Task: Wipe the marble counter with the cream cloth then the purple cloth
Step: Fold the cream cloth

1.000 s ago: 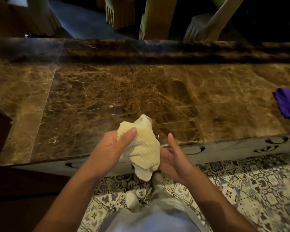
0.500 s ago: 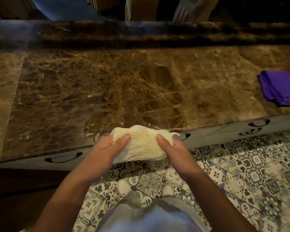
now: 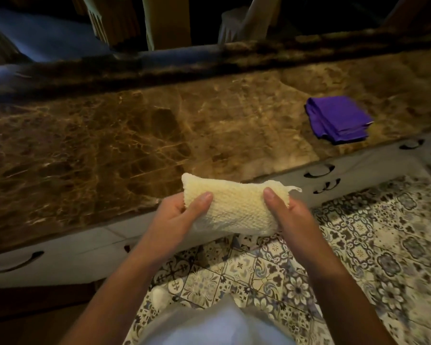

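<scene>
A folded cream cloth [image 3: 237,207] with a waffle weave is held flat in the air over the counter's front edge. My left hand [image 3: 177,215] grips its left end, thumb on top. My right hand [image 3: 288,211] grips its right end the same way. The brown marble counter [image 3: 110,135] runs across the view beyond the cloth. A folded purple cloth [image 3: 337,118] lies on the counter at the right, apart from both hands.
White drawer fronts with dark curved handles [image 3: 319,173] run below the counter edge. Patterned floor tiles [image 3: 371,245] lie underfoot. A raised dark marble ledge [image 3: 209,58] borders the counter's far side, with chair legs [image 3: 164,21] behind it.
The cream cloth went from a bunched lump to a flat folded pad stretched between both hands. The view shifted right, bringing the purple cloth fully into sight.
</scene>
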`<state>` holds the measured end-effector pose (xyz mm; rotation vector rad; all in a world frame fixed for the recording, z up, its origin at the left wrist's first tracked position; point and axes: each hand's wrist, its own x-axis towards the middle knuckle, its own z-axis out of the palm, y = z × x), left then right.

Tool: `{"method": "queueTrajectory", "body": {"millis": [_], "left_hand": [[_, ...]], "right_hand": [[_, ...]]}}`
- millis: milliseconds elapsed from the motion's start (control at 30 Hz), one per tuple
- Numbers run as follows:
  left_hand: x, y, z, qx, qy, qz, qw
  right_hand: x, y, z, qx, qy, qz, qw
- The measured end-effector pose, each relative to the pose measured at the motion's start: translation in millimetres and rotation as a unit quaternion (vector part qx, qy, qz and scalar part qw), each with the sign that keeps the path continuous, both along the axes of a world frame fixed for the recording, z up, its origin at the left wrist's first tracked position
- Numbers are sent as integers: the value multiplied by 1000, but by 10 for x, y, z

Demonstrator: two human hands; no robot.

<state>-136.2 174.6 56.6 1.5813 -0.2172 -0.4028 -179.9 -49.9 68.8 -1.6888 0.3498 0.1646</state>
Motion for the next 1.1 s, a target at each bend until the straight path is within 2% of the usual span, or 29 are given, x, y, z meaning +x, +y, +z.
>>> {"method": "queueTrajectory", "body": {"millis": [233, 433, 567, 700, 867, 1100], "left_hand": [[-82, -1048, 75, -16, -20, -53, 998], [120, -1609, 71, 30, -56, -55, 996], [417, -1793, 27, 43, -80, -56, 994], [751, -1926, -58, 26, -61, -49, 997], [1196, -2105, -147, 1, -34, -36, 999], [1749, -2184, -197, 2, 7, -33, 999]], "right_hand": [[-303, -1098, 59, -37, -33, -25, 998], [-237, -1751, 23, -55, -33, -94, 993], [16, -1976, 38, -34, -21, -106, 994], [350, -2097, -36, -25, 15, -102, 994], [862, -2268, -91, -73, -30, -100, 992], [1605, -2515, -71, -88, -80, -26, 993]]}}
